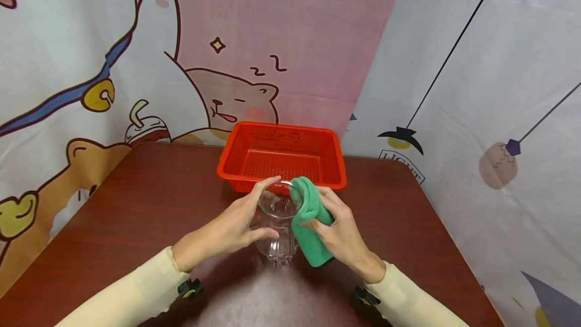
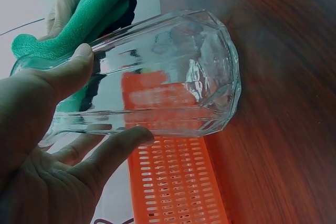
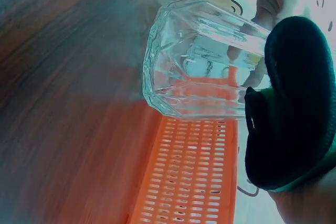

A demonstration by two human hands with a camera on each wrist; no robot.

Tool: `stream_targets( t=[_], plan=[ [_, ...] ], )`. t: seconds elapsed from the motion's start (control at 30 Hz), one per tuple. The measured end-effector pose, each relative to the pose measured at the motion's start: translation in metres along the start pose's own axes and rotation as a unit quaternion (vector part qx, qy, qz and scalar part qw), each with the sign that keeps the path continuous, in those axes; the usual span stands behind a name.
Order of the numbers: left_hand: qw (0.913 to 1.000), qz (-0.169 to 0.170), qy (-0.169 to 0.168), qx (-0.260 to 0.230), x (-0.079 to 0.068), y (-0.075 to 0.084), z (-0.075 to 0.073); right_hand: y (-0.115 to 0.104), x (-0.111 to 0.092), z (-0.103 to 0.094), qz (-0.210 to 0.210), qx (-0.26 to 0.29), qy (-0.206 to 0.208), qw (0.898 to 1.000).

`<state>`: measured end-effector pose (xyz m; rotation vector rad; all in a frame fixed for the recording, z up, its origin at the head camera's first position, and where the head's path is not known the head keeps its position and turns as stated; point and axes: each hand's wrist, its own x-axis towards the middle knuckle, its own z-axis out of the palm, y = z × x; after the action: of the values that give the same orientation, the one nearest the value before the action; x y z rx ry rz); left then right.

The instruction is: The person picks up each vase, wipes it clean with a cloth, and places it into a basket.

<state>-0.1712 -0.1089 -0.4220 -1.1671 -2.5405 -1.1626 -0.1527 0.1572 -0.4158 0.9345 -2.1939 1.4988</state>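
A clear glass vase (image 1: pixel 278 238) with a flared rim and a faceted base stands between the hands, its mouth facing up. My left hand (image 1: pixel 231 223) grips it from the left, thumb on the near side and fingers round the far side. In the right hand (image 1: pixel 341 228) is a folded green cloth (image 1: pixel 313 238), pinched between thumb and fingers. Part of the cloth laps over the right side of the vase's rim. From the right wrist view, the dark underside of the cloth (image 3: pixel 294 103) hides most of the right hand.
Behind the vase, a red perforated plastic basket (image 1: pixel 281 163) sits at the back of the brown wooden table (image 1: pixel 150 206). A cartoon-printed cloth backdrop (image 1: pixel 308 39) hangs behind the table and along both its sides.
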Motion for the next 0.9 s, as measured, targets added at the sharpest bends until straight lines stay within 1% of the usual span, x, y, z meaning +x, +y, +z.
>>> stream_targets(
  t=[0.27,0.47,0.63,0.8,0.9],
  plan=[
    [0.9999,-0.009,0.014,0.000,0.004,0.000,0.003,0.028,-0.003,-0.002,0.035,-0.001,-0.006,0.999],
    [0.9998,-0.008,0.019,0.008,0.006,-0.002,0.004,0.034,-0.002,-0.003,0.048,-0.004,-0.011,0.999],
    [0.9998,-0.006,0.018,0.007,0.006,-0.003,0.004,0.037,-0.003,-0.002,0.062,-0.005,-0.021,0.998],
    [0.9999,-0.004,0.015,0.000,0.007,-0.004,0.004,0.040,-0.003,-0.003,0.068,-0.008,-0.037,0.997],
    [0.9999,-0.005,0.016,-0.001,0.007,-0.004,0.004,0.043,-0.003,-0.005,0.072,-0.021,-0.052,0.996]
  ],
)
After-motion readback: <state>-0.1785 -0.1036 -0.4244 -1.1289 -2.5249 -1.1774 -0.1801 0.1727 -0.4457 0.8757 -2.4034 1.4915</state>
